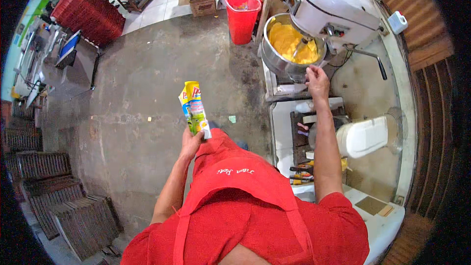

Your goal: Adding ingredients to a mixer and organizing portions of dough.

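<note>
My left hand [192, 140] is closed around the lower end of a yellow, white and green packet [195, 110], held upright in front of my apron. At the upper right, my right hand [318, 81] reaches to the near side of a steel mixing bowl [271, 59]. Its fingers are curled together by the rim; whatever they hold, if anything, is too small to make out. Thick yellow batter [284, 41] fills much of the bowl, with a beater [300, 46] standing in it under the white stand mixer [338, 7].
A red bin [242, 17] stands left of the mixer, with a cardboard box [202, 0] behind it. White tubs [363, 137] and tools lie on the table by my right arm. Red crates [91, 12] and stacked trays [83, 223] line the left side.
</note>
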### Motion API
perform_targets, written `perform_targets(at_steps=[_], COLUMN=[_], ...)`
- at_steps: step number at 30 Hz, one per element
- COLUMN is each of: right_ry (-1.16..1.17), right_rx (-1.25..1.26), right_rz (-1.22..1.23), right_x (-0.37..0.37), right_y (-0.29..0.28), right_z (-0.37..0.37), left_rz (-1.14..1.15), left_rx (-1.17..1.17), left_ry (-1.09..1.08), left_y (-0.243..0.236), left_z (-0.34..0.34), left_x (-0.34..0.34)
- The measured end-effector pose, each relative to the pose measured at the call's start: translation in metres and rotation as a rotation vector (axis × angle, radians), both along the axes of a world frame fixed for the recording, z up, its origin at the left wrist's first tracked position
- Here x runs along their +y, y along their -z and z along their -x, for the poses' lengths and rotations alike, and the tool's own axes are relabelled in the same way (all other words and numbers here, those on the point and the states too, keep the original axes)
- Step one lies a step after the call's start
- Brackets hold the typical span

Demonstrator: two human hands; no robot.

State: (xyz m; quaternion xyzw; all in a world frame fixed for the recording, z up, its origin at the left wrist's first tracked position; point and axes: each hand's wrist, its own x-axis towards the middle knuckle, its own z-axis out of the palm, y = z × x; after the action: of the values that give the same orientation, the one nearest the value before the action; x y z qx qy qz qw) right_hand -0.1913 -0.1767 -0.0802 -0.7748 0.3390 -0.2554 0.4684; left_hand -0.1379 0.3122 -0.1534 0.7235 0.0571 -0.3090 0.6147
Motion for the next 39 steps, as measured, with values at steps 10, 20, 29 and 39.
perform_targets(at_steps=[10,20,29,39], right_ry=[0.082,0.441,0.779,0.791], right_rx=[0.167,0.32,0.059,-0.616], right_rz=[-0.28,-0.548,-0.353,-0.323], right_x=[0.003,-0.005,-0.113,-0.2], right_y=[0.035,0.021,0.006,-0.02], right_z=[-0.07,-0.13,-0.122,-0.165], left_rz=[0.129,-0.157,-0.191,-0.528], left_rx=[-0.154,0.159,0.239,0.108], left_ry=[0.167,0.279,0.556,0.871], left_y=[0.004,-0.002,0.155,0.231], left_z=[-0.345,-0.605,-0.565,-0.452], left_x=[-0.241,-0.477,-0.365,-0.129])
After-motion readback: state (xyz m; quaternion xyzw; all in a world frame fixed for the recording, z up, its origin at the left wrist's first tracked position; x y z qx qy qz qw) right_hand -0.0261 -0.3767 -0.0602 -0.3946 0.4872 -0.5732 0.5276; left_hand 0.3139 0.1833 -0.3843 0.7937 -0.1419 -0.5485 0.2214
